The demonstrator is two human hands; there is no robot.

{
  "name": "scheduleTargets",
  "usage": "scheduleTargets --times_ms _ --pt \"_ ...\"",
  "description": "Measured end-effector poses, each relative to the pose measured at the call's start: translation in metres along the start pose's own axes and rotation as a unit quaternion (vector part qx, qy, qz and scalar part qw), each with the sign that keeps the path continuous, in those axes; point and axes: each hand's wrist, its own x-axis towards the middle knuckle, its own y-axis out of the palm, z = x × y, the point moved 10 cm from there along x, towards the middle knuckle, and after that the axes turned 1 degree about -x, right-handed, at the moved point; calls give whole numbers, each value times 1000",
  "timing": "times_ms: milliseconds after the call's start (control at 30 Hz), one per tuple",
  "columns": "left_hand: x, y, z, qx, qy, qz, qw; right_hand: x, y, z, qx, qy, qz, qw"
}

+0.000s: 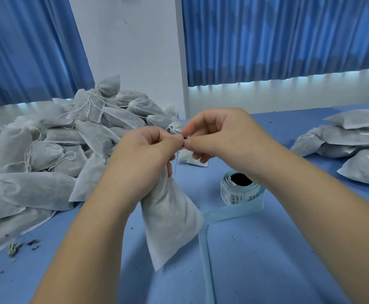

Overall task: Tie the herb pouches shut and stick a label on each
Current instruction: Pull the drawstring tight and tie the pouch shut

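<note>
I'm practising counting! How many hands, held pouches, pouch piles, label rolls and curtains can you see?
Hands: 2, left hand and right hand
Held pouch: 1
Pouch piles: 2, left pile and right pile
Label roll: 1
Curtains: 2, left curtain and right curtain
Total: 8

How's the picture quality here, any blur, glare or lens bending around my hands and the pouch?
Head view: daylight glows under the curtains, no harsh glare, soft shadows, blue tint. Same view: wide-angle bending bows the curtain hems. The left hand gripping the pouch and the right hand blur slightly at the pinched string; the label roll looks sharp.
</note>
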Motion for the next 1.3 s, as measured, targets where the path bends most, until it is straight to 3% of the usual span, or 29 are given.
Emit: scheduleTargets --times_ms 233,433,733,933,1033,1133,1300 --pt "-3 -6 -1 48 -10 -2 999 -4 5 15 -135 -40 -25 990" --pt "-3 0 3 141 -8 13 990 -2 7 -2 -206 4 8 978" --pt "-4 4 -2 239 29 -6 971 -4 7 -34 -169 116 62 977" --pt "-2 8 3 191 30 12 981 -7 5 -45 -89 153 81 981" --pt "1 8 16 146 -16 27 989 -7 2 -45 -94 154 71 981" --pt "-3 17 31 38 -90 84 992 -7 3 -41 -102 140 70 982" --pt "-11 35 40 -133 -175 149 964 -5 1 -35 -148 110 60 981"
